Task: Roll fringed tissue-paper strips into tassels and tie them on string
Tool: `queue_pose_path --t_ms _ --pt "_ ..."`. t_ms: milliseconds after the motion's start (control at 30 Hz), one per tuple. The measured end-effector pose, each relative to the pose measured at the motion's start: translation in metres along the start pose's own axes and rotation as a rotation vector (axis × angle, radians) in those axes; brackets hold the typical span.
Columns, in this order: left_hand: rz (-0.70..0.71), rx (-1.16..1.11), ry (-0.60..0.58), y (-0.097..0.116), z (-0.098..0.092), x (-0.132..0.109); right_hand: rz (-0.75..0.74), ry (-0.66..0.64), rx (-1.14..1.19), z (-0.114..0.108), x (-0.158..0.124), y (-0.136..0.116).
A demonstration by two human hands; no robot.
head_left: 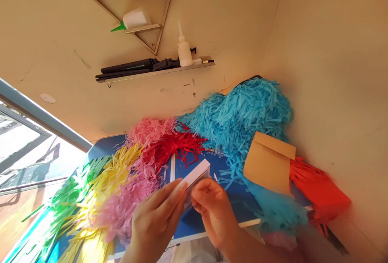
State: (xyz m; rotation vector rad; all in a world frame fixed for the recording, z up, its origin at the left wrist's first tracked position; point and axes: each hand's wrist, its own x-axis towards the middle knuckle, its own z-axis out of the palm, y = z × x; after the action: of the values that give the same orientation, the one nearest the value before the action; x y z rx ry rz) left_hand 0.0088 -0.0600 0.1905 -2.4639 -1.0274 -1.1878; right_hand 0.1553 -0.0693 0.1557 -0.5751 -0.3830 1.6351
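Note:
My left hand (160, 216) grips a slim white box (197, 171), its thumb lying along the top face and the box's far end pointing up and to the right. Close against the box's right side, my right hand (214, 210) has its fingers curled together in a pinch. Whatever those fingers hold, if anything, is hidden. Both hands are above a blue table (218, 166). Red paper strips (172, 146) lie just beyond the box, with pink-purple shredded paper (130, 200) to the left of my left hand.
Light blue shredded paper (242, 113) heaps against the wall, with a brown envelope (269, 164) and orange-red strips (318, 190) at right. Yellow (121, 164), green (72, 198) and pink strips (154, 129) cover the left. A wall shelf (157, 75) holds a glue bottle (184, 52).

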Motion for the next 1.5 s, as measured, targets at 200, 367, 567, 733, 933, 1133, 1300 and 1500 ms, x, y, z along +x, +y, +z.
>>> queue_pose_path --t_ms 200,367,567,733,933,1133,1300,1500 --pt "-0.036 0.015 -0.001 0.005 0.001 -0.006 -0.010 0.173 0.054 0.010 -0.003 0.003" --pt "-0.059 0.026 -0.009 0.008 0.005 -0.010 -0.005 0.229 0.058 0.014 -0.003 0.003" --pt "-0.051 -0.015 -0.009 0.011 0.005 -0.011 -0.007 0.256 0.036 0.017 -0.004 0.000" --pt "0.023 0.011 -0.020 0.013 0.006 -0.009 -0.012 0.262 0.027 0.018 -0.005 -0.001" --pt "0.014 0.109 -0.009 0.014 0.005 -0.011 0.004 0.251 0.015 0.016 -0.004 -0.001" --pt "0.027 0.134 -0.059 0.011 0.003 -0.012 0.014 0.236 0.006 0.016 -0.005 0.000" --pt "-0.010 0.169 -0.082 0.012 0.001 -0.011 -0.007 0.202 0.007 0.015 -0.004 -0.002" --pt "-0.013 0.249 -0.128 0.013 -0.001 -0.010 -0.099 0.133 0.031 0.011 0.000 0.000"
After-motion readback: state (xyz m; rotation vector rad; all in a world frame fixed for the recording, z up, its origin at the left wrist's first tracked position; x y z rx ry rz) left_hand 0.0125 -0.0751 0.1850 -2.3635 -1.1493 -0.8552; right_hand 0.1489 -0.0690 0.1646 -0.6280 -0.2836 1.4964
